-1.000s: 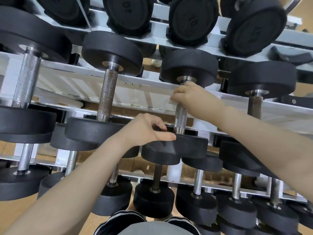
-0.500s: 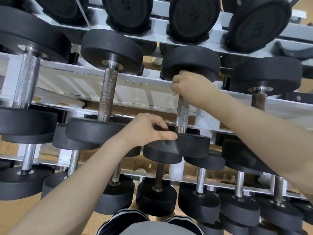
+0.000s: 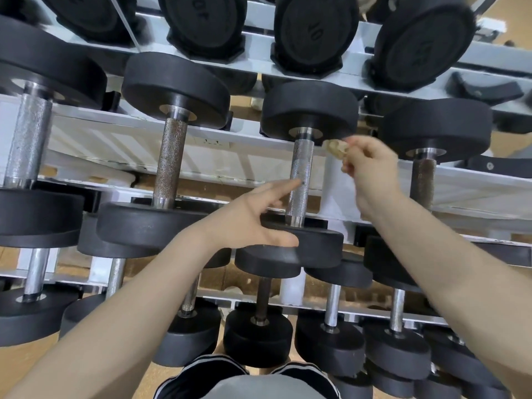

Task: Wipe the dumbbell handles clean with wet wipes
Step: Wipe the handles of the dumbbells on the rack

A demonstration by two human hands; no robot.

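A black dumbbell lies on the middle shelf of the rack, its knurled steel handle (image 3: 300,180) bare and shiny. My left hand (image 3: 256,220) is spread open, thumb resting on the dumbbell's near head (image 3: 319,246), one finger stretched towards the handle. To the right of the handle, just below the far head (image 3: 309,109), my right hand (image 3: 367,165) pinches a crumpled, soiled wet wipe (image 3: 334,148). The wipe is off the handle.
More dumbbells lie left (image 3: 169,162) and right (image 3: 423,180) on the same white shelf (image 3: 109,145). Smaller ones fill the lower shelf (image 3: 259,335), and weights sit on the top tier (image 3: 313,33). My shorts (image 3: 244,378) show at the bottom edge.
My right hand has let go of the handle and pulled off to the right with the wipe. My left hand has uncurled from the near head and spread its fingers.
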